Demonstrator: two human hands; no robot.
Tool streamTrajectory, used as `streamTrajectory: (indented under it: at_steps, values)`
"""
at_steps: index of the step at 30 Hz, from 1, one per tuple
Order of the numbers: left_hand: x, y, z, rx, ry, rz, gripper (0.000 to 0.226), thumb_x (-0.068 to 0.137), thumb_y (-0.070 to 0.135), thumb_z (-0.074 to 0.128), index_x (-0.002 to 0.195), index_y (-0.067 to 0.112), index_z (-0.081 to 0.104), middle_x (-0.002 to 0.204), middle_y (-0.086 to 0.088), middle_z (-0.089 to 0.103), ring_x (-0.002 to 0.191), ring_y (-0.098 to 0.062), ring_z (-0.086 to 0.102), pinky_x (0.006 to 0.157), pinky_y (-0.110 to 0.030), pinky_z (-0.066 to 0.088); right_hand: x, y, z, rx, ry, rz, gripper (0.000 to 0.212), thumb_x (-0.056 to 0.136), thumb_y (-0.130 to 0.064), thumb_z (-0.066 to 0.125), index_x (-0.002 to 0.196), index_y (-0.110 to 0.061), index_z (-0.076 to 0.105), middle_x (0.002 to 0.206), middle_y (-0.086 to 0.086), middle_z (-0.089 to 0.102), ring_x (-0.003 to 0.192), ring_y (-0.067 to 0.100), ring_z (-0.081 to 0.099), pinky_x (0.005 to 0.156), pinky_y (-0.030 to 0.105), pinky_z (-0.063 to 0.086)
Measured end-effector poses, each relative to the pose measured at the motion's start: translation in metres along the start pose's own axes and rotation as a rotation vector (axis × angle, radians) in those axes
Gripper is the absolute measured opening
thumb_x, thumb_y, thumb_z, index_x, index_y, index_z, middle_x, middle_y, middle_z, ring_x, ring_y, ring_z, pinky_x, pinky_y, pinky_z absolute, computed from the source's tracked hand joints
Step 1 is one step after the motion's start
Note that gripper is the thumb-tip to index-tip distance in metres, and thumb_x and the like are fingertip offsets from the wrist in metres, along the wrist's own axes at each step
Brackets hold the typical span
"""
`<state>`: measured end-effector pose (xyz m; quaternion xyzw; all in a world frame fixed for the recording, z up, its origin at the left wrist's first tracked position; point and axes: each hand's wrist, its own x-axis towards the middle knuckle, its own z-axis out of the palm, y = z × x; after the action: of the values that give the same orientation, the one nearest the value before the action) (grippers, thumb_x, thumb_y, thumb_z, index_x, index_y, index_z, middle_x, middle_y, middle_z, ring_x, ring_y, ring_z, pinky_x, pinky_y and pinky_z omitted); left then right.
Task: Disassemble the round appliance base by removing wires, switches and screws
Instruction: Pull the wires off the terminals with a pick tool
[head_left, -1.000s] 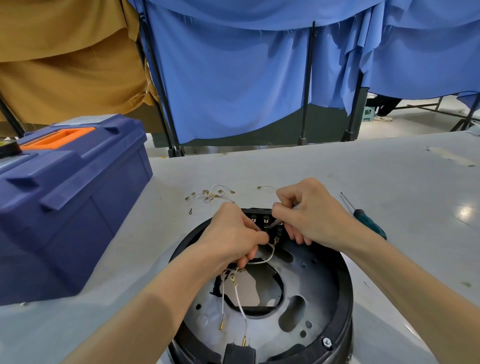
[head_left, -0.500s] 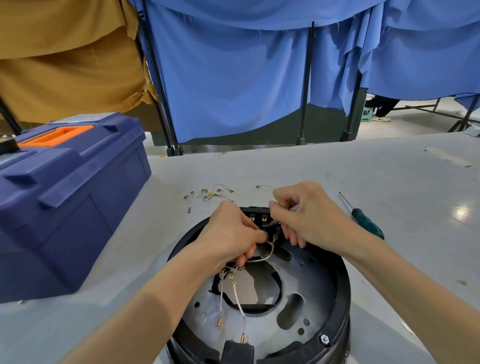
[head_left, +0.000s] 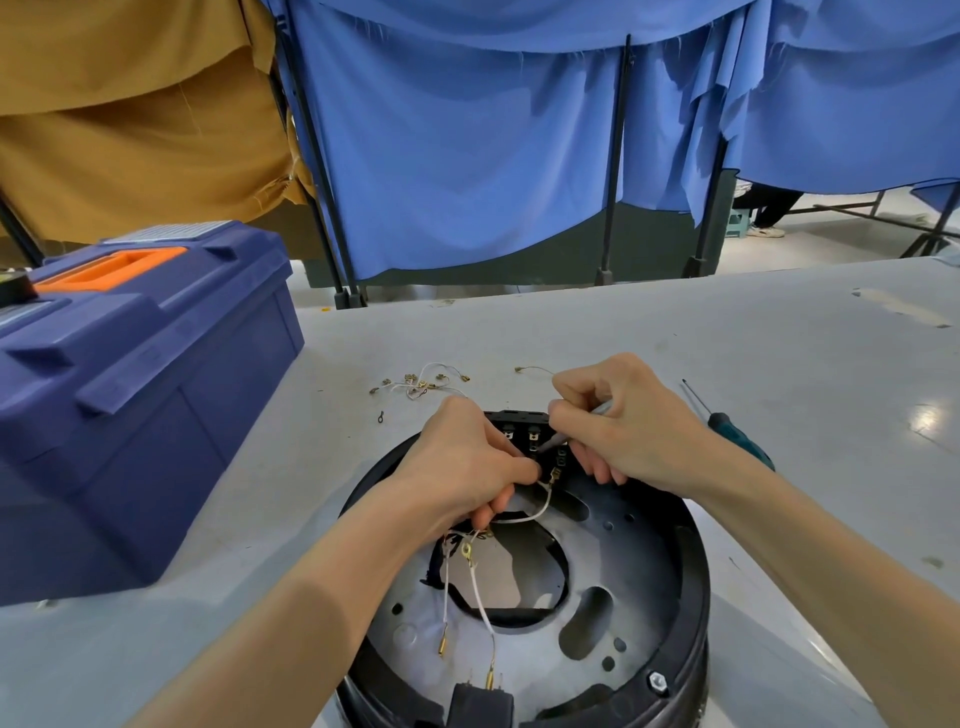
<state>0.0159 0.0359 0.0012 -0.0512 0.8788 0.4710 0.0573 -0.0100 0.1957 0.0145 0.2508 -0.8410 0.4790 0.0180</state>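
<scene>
One round black base (head_left: 631, 597) sits on the grey table (head_left: 675, 338), close in front of the person. Two hands work at its 12 o'clock edge, where a black switch block (head_left: 522, 422) stands. The left hand (head_left: 465, 467) is clenched round a bunch of white wires. Three show: two hang down (head_left: 480, 608) with brass ends, and one loops (head_left: 540, 506) up to a brass clip just below the block. The right hand (head_left: 626, 421) grasps one thin grey tool (head_left: 555, 440) whose tip points at the block's terminals.

One green-handled screwdriver (head_left: 737, 436) lies on the table at 2 o'clock of the base. A small heap of loose wires (head_left: 421, 382) lies at 11 o'clock; I cannot count them. One lone wire (head_left: 535, 370) lies beside it, toward 12 o'clock.

One blue toolbox (head_left: 140, 395) with an orange handle stands at 9 to 10 o'clock, lid closed, contents hidden. Inside the base's rim lie the hanging wires, one hex bolt (head_left: 657, 682) at 5 o'clock and one black plug piece (head_left: 480, 704) at 6 o'clock.

Against the picture half a second before, both hands keep the same grips and places, and the looped wire still runs up to its clip.
</scene>
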Motion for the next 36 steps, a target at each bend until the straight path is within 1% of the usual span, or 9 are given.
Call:
streamTrajectory:
  at_steps: [6,9,11,15,18,22,27,31,36]
  values:
    - [0.001,-0.003,-0.001,0.016,-0.007,0.018,0.008,0.081,0.013,0.071,0.078,0.005,0.073,0.031,0.002,0.046,0.023,-0.011,0.035,0.034,-0.011,0.031,-0.002,0.003,0.002,-0.008,0.07,-0.036,0.036,0.092,-0.008,0.054,0.063,0.011,0.043,0.041,0.016,0.056,0.033,0.025,0.052,0.043,0.041,0.049]
    - [0.0,-0.005,-0.001,-0.012,-0.02,0.023,0.008,0.081,0.014,0.073,0.08,0.006,0.074,0.032,0.001,0.046,0.023,-0.012,0.034,0.034,-0.012,0.03,-0.001,0.001,-0.002,-0.032,0.036,-0.019,0.041,0.095,-0.022,0.059,0.066,0.005,0.049,0.043,0.009,0.06,0.035,0.025,0.057,0.045,0.036,0.051]
    - [-0.001,-0.005,-0.002,-0.022,-0.026,0.029,0.01,0.082,0.014,0.074,0.08,0.005,0.073,0.032,0.0,0.046,0.024,-0.012,0.034,0.034,-0.014,0.031,-0.001,-0.004,-0.005,-0.091,-0.031,0.014,0.033,0.092,-0.03,0.064,0.073,-0.005,0.056,0.049,0.007,0.065,0.036,0.018,0.058,0.046,0.028,0.051]
    - [-0.002,-0.004,-0.002,-0.002,-0.041,0.045,0.011,0.084,0.018,0.074,0.083,0.007,0.075,0.033,0.0,0.046,0.025,-0.012,0.034,0.035,-0.014,0.032,-0.003,-0.011,-0.007,-0.258,-0.124,0.053,0.015,0.087,-0.022,0.07,0.082,-0.012,0.06,0.052,0.004,0.067,0.04,0.012,0.061,0.045,0.017,0.047]
    - [-0.003,-0.004,-0.002,0.004,-0.035,0.056,0.011,0.085,0.017,0.073,0.084,0.007,0.075,0.034,0.0,0.046,0.025,-0.013,0.034,0.036,-0.014,0.033,-0.001,-0.019,-0.01,-0.429,-0.126,0.064,0.012,0.082,-0.024,0.075,0.078,-0.016,0.066,0.068,0.0,0.069,0.058,0.016,0.065,0.059,0.026,0.052]
    - [-0.003,-0.005,-0.002,0.015,-0.023,0.063,0.011,0.085,0.017,0.073,0.086,0.006,0.072,0.034,0.0,0.047,0.026,-0.014,0.035,0.035,-0.014,0.033,-0.004,-0.033,-0.008,-0.784,-0.057,0.018,0.011,0.084,-0.033,0.071,0.087,-0.026,0.065,0.093,-0.003,0.059,0.091,0.022,0.056,0.07,0.031,0.039]
    - [-0.001,-0.006,-0.001,0.01,-0.024,0.06,0.013,0.085,0.018,0.073,0.086,0.006,0.07,0.034,0.0,0.048,0.025,-0.013,0.035,0.034,-0.012,0.031,-0.009,-0.033,0.007,-1.067,-0.139,-0.149,0.019,0.088,-0.016,0.057,0.087,-0.018,0.037,0.072,-0.005,0.034,0.075,0.023,0.043,0.053,0.03,0.025]
    - [0.0,-0.007,-0.001,0.023,-0.019,0.08,0.013,0.084,0.02,0.074,0.084,0.007,0.071,0.033,0.002,0.047,0.024,-0.012,0.035,0.034,-0.012,0.03,-0.013,-0.023,0.008,-1.046,-0.054,-0.199,0.014,0.088,-0.016,0.052,0.088,-0.018,0.038,0.086,-0.006,0.043,0.082,0.016,0.037,0.063,0.03,0.033]
    - [0.001,-0.008,-0.001,0.032,-0.018,0.087,0.014,0.084,0.022,0.075,0.084,0.008,0.072,0.033,0.002,0.048,0.024,-0.011,0.037,0.034,-0.012,0.031,-0.007,-0.019,0.006,-0.961,-0.038,-0.175,0.015,0.088,-0.02,0.051,0.08,-0.019,0.039,0.077,-0.004,0.047,0.08,0.026,0.05,0.065,0.035,0.037]
